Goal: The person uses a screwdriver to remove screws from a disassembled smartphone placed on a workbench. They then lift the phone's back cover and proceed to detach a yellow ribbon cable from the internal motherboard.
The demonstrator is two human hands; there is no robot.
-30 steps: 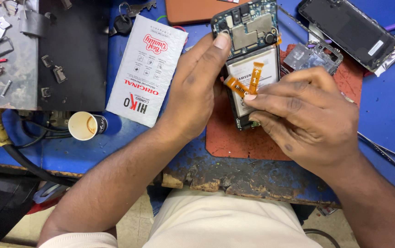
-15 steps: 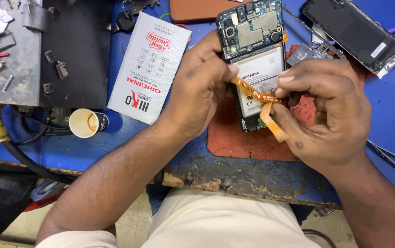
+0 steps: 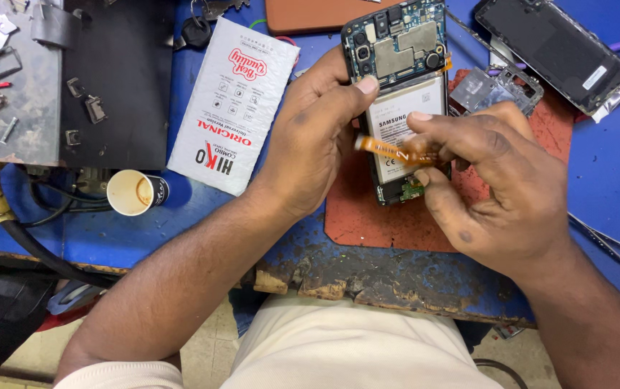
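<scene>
Flex strip (image 3: 389, 150): orange, dark markings. Phone (image 3: 400, 86): dark frame, blue-green board up top with silver shields, white battery with dark print, small green board at bottom. Mat (image 3: 396, 220): rusty red, scuffed. Bench (image 3: 605, 187): blue, front edge chipped to brown. Packet (image 3: 232, 104): white, red and black print. Cup (image 3: 131, 192): white, brown stain inside. Left pad (image 3: 119, 86): black. Second phone (image 3: 551, 47): black. Trousers (image 3: 346, 346): cream.

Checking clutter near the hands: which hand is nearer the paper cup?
Left. The left hand holds the opened phone, with the paper cup off to its left on the blue bench. The right hand is farther, on the phone's other side, pinching the orange ribbon cable.
</scene>
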